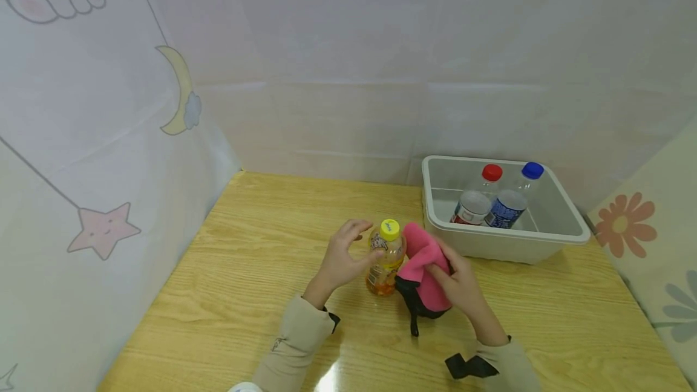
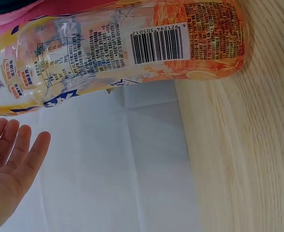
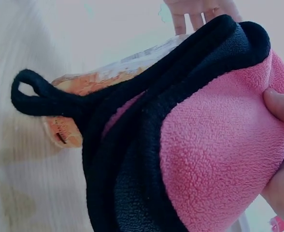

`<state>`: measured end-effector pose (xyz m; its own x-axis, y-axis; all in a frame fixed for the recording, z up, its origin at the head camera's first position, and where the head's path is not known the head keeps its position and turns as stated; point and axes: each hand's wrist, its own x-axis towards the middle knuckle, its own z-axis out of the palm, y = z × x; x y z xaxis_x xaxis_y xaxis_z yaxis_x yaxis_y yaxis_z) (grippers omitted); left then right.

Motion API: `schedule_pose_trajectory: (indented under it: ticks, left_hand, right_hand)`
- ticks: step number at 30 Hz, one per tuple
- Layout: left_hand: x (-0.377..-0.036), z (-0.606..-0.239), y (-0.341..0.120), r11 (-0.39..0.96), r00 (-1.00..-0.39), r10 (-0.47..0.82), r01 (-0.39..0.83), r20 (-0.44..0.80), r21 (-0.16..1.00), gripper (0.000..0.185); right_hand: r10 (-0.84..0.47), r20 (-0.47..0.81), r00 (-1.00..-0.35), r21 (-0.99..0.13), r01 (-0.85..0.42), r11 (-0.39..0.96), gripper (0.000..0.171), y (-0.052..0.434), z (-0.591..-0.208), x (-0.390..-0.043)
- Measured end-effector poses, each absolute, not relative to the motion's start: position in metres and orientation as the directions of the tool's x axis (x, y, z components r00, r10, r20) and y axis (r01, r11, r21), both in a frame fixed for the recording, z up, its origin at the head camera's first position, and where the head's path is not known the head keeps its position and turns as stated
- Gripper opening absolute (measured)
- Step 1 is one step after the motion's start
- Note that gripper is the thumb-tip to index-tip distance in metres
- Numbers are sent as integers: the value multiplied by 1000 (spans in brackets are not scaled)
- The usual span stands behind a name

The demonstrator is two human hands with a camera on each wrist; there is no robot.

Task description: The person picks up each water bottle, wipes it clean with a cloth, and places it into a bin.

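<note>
A person is wiping a bottle with a pink cloth on the wooden bench, and the wiping step itself looks to be in hand. The bottle, yellow-capped with an orange label, is standing upright near the middle of the bench, at about 9 o'clock from the white tub that is holding two more bottles, one red-capped and one blue-capped.

The right hand is holding the cloth, fingers and thumb curling round the pink fleece and pressing it against the bottle's 3 o'clock side. The right wrist view is showing the cloth's black edging and its hanging loop draping over the bottle's lower body.

The left hand is sitting at the bottle's 9 o'clock side. Its grip is loose: the fingers are lying nearly straight and spread, and in the left wrist view they are clear of the label, closing on nothing. In the head view the thumb may be brushing the bottle just under the cap, but I cannot tell for certain.

My judgement is that the next move is calling for a firmer steadying hold from the left hand, since the bottle looks light and a sideways push from the cloth could be tipping it toward 9 o'clock.
</note>
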<state>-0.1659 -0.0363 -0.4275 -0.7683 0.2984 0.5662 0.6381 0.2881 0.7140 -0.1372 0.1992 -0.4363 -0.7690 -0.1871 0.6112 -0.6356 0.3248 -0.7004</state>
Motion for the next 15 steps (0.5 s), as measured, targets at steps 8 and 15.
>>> schedule_pose_trajectory:
  ticks: [8, 15]
  left_hand:
    - [-164, -427, -34, 328, -761, 323, 648, 563, 688, 46]
    - [-163, -423, -34, 306, -788, 322, 610, 524, 731, 43]
  right_hand:
    - [-167, 644, -746, -652, -650, 390, 51, 189, -414, -131]
    - [-195, 636, -746, -633, -650, 421, 47, 180, -401, -124]
